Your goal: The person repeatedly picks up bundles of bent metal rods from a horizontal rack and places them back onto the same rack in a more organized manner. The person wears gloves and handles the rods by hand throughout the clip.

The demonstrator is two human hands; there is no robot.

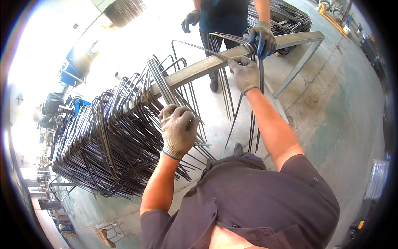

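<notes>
We look down on a long steel rail (195, 70) that runs from lower left to upper right and carries bent wire stirrups hung over it. Our left hand (179, 129), in a grey knit glove, is closed in a fist around a few stirrups at the near end of the large bundle (107, 141), fingers curled over the dark rods just below the rail. The bundle itself hangs packed tight along the left part of the rail, its loops drooping toward the concrete floor (340, 124). Our right hand (245, 74), also grey-gloved, is pinched shut on the top bend of a smaller group of stirrups (253, 103) that straddles the rail further right; the legs of this group hang straight down beside our right forearm. A second person stands across the rail: their blue-and-grey gloved hand (262, 39) grips the same small group from the far side, just beside our right hand, nearly touching it. Their other gloved hand (190, 20) hangs loose and half curled, well apart from the rail. Behind them another heap of bent stirrups (286, 18) lies on the floor. We see no bin or box holding the stirrups; the rail serves as the only rack.
</notes>
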